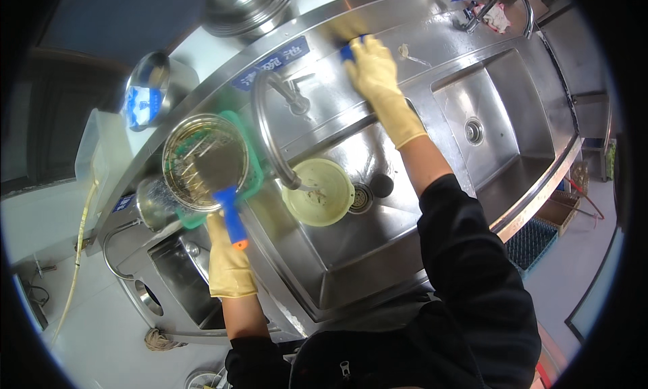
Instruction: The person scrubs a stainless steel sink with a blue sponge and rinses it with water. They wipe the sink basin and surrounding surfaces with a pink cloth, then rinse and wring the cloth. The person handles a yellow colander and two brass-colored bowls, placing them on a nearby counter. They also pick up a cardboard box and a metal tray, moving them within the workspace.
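Note:
My right hand point(373, 67), in a yellow rubber glove, holds a blue pad point(347, 53) against the steel ledge behind the sink; most of the pad is under my fingers. My left hand point(230, 262), gloved alike, reaches to the near rim of a round steel basin point(166, 161). Its fingertips are partly hidden, so its grip is unclear. A scraper point(230, 207) with a wide blade and blue handle lies over the basin, its handle above my left glove. Several thin utensils point(200, 151) show inside. Under the basin is a green plastic tray point(255, 174).
A pale yellow bowl point(331, 212) with scraps in water sits in the steel sink point(364, 247), beside a drain point(360, 199) and a dark round stopper point(382, 185). The curved faucet point(263, 126) arches over the bowl. Another sink basin point(498, 105) is on the right. Stacked steel bowls point(248, 9) stand behind.

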`<state>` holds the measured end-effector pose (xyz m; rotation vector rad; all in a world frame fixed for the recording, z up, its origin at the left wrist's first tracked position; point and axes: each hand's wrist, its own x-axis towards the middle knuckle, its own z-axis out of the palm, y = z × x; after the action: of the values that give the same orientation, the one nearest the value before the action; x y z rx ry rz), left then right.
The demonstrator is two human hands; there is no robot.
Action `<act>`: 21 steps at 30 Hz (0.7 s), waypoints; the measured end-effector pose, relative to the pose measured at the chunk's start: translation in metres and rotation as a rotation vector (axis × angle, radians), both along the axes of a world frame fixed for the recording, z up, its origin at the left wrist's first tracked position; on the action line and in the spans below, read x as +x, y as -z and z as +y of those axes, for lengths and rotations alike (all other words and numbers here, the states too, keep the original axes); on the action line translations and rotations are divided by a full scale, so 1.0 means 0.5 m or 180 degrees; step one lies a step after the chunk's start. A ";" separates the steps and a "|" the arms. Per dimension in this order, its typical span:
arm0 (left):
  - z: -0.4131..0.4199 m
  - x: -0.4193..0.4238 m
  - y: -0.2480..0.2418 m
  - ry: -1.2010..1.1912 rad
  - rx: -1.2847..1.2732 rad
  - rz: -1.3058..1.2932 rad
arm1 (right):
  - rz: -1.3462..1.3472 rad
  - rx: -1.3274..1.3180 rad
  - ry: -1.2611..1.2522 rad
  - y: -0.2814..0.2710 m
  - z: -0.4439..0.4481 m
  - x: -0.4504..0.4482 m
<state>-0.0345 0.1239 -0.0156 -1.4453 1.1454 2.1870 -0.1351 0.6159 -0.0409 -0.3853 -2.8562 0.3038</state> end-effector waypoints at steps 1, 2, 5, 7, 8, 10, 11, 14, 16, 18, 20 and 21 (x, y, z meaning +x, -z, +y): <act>-0.005 0.001 0.014 0.0129 0.0059 0.0135 | 0.0428 -0.0045 -0.0597 0.020 -0.019 0.023; -0.009 0.001 0.027 0.0137 -0.0057 0.0064 | 0.0581 -0.0216 -0.1146 0.034 -0.033 0.043; -0.018 -0.009 0.053 0.0080 -0.0093 0.0189 | 0.0600 -0.0263 -0.1587 0.047 -0.080 0.113; -0.023 -0.010 0.061 0.0027 -0.0048 0.0324 | -0.0130 -0.0722 -0.2074 0.032 -0.075 0.161; -0.022 -0.010 0.064 -0.0130 0.0094 0.0319 | 0.0227 -0.0969 -0.1916 0.021 -0.062 0.182; -0.022 -0.003 0.060 0.0200 0.0026 0.0659 | 0.0278 -0.1475 -0.1538 0.003 -0.018 0.232; -0.021 0.003 0.052 0.0352 -0.0013 0.0834 | 0.0623 -0.1182 -0.1070 -0.004 0.024 0.228; 0.009 0.039 0.020 -0.0159 0.0459 0.1052 | 0.1206 -0.2457 0.1237 0.005 0.064 0.222; 0.039 0.060 -0.017 0.0082 0.1170 0.1412 | 0.0497 -0.2346 0.2004 0.032 0.038 0.202; 0.070 0.087 -0.049 -0.0166 0.0703 0.1295 | -0.0148 -0.1390 0.1431 0.069 -0.054 0.197; 0.087 0.109 -0.062 -0.0345 0.0072 0.0938 | 0.0153 -0.2921 0.1471 0.101 -0.163 0.214; 0.087 0.123 -0.060 -0.0138 -0.0055 0.1036 | -0.0095 -0.2404 0.0907 0.111 -0.201 0.224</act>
<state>0.0272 0.1672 0.0142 -1.1567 1.2448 2.5148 -0.0229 0.5155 -0.0964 -0.9155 -2.5521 1.3182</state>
